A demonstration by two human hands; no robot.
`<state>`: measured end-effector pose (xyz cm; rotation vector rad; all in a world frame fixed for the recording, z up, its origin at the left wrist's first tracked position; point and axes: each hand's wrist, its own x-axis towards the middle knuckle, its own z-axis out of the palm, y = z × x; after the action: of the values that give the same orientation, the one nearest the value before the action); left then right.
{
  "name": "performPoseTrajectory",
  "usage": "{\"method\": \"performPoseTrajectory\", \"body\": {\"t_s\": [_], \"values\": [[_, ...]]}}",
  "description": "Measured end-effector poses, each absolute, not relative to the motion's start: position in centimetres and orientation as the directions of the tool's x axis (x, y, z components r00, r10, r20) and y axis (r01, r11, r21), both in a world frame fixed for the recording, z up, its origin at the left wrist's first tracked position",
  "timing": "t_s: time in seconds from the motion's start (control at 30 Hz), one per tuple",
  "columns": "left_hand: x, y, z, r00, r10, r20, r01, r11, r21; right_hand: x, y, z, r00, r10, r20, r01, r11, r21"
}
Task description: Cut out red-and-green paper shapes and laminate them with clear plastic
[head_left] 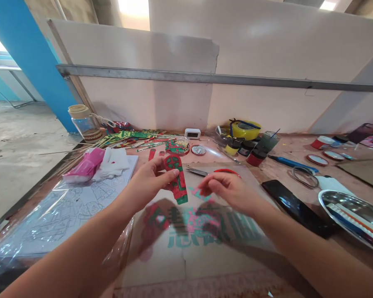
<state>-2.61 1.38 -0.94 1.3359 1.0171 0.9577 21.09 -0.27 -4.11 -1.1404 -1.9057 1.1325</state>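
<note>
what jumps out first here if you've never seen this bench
The red and green painted cutout at the centre, pinched in the left hand, with the right hand beside it over a clear sheet. Behind them, a yellow tape roll stands by the back wall, and a black phone lies to the right.

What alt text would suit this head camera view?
A person's left hand holds a red and green painted cutout above a cluttered craft table, the right hand beside it; paint jars behind.
</note>
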Motion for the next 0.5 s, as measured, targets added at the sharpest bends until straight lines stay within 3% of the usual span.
{"method": "performPoseTrajectory", "body": {"t_s": [0.1,0.2,0.5], "values": [[-2.1,1.1,-1.4,0.287,0.958,-0.008,0.04,-0.004,0.999,18.7,-2.2,-5.1,-0.482,0.876,-0.014,0.107,0.042,-0.993],[-1.9,1.0,-1.9,0.308,0.951,0.022,0.057,-0.041,0.997,17.7,-2.9,-6.3,-0.481,0.87,-0.108,0.051,-0.095,-0.994],[-1.8,0.6,-2.6,0.556,0.827,-0.082,0.307,-0.113,0.945,18.0,-2.9,-5.9,-0.376,0.926,-0.028,0.053,-0.008,-0.999]]}}
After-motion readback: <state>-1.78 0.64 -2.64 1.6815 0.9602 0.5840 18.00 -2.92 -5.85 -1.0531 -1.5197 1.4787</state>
